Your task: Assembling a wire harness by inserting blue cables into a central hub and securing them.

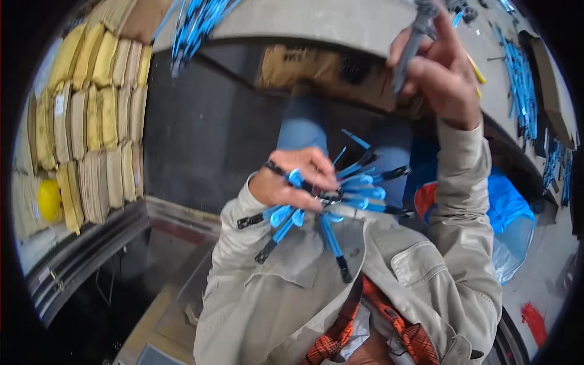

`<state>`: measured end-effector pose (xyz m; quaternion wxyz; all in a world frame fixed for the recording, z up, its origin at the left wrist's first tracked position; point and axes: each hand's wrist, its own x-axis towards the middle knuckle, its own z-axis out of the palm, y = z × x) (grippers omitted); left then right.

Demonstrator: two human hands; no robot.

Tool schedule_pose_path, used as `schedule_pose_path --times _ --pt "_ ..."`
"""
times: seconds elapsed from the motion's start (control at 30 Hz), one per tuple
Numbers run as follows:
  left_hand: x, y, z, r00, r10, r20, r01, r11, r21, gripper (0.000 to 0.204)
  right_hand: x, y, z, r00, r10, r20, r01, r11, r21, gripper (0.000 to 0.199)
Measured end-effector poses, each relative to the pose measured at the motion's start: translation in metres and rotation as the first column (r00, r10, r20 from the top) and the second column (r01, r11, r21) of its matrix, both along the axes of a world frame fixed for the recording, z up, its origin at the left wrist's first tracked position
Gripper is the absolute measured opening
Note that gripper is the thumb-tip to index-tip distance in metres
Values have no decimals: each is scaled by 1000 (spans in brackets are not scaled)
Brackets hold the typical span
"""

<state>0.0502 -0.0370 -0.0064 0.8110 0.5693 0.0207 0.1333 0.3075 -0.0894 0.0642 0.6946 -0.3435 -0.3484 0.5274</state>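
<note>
In front of my chest, my left hand (298, 179) is closed around the dark middle of a spoked frame of shiny blue ribs (362, 193). Its ribs fan out on all sides and carry black end pieces; the fingers hide part of the hub. My right hand (441, 76) is raised over the table edge at the upper right, away from the frame. Its fingers grip a long grey part (413, 48) that points downward, with a wider top; blur hides its exact kind.
The pale table (328, 21) curves across the top, with blue ribs (198, 27) at left and more blue ribs (520, 85) at right. Yellowish bundles (91, 115) stand stacked at left beside a yellow round object (50, 201). A blue plastic bag (508, 204) lies at right.
</note>
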Motion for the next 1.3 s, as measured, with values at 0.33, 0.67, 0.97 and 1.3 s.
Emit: schedule_pose_path --times 0.33,0.67,0.97,1.3 --pt "-38 -25 3 995 -13 -102 34 978 208 36 -107 -59 -37 909 341 239 -371 924 92 46" --pt "-33 -51 2 978 211 -4 -209 972 107 41 -99 -78 -75 867 206 453 -385 854 349 43" --pt "-28 -55 9 963 266 -46 -249 942 226 42 -128 -113 -70 986 -53 161 50 998 26 50" --pt "-26 -73 16 916 398 -54 -351 859 373 42 -121 -127 -48 974 58 217 -5 971 -239 26"
